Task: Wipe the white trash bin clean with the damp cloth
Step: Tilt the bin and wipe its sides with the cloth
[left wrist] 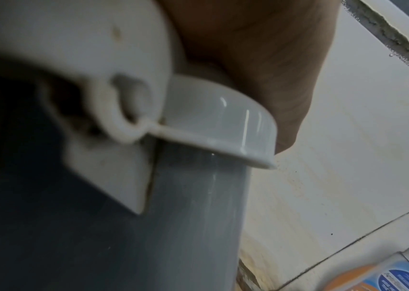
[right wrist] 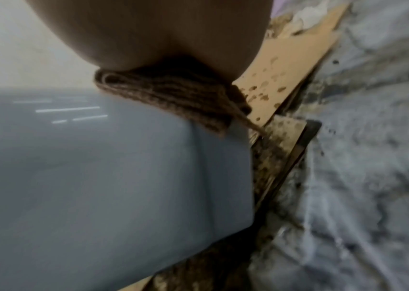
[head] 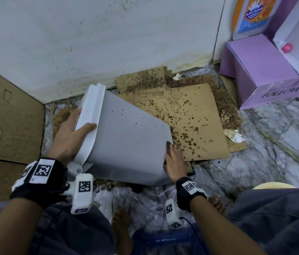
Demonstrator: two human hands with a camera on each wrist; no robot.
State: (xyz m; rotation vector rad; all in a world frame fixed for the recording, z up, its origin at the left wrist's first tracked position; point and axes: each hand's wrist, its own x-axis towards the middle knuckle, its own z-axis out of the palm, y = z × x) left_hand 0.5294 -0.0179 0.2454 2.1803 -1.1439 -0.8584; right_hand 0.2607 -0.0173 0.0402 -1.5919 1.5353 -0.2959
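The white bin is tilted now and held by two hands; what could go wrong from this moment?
1. The white bin leans over the stained cardboard; its base might pick up that dirt again.
2. Only the left hand, holding the lid, steadies it; a slip could let the bin drop.
3. The right hand presses the brown cloth at the bottom edge, so the dark specks higher up might be missed.
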